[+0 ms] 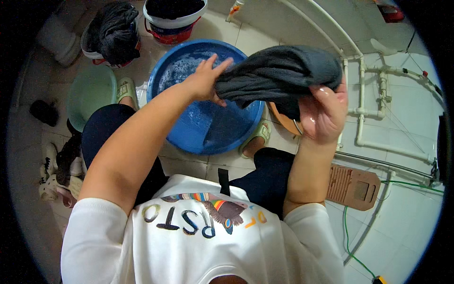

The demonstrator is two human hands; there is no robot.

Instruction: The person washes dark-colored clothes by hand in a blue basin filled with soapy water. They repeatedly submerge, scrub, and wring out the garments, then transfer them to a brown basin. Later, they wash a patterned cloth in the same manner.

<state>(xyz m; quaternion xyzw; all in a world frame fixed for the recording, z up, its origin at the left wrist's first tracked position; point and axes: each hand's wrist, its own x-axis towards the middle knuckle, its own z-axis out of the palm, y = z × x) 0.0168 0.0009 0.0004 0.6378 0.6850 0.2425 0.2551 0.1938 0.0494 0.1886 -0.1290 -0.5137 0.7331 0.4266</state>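
Observation:
A bunched dark grey cloth point(283, 71) is held up over the right side of a round blue basin point(175, 137). My right hand point(324, 111) grips its right end, with the thumb on the near side and the palm looking wet. At the other end, my left hand point(205, 79) has its fingers spread, and the cloth's tip lies against or just beside the palm. Whether they touch I cannot tell. Below, the basin holds water with foam point(187, 61) at its far left. What kind of article the cloth is does not show.
Two buckets, one point(90, 52) heaped with dark cloth and another point(175, 28), stand beyond the basin. A pale green basin point(90, 97) is at left, an orange one point(282, 120) at right. White pipes point(362, 94) line the right wall near a brown washboard point(354, 187).

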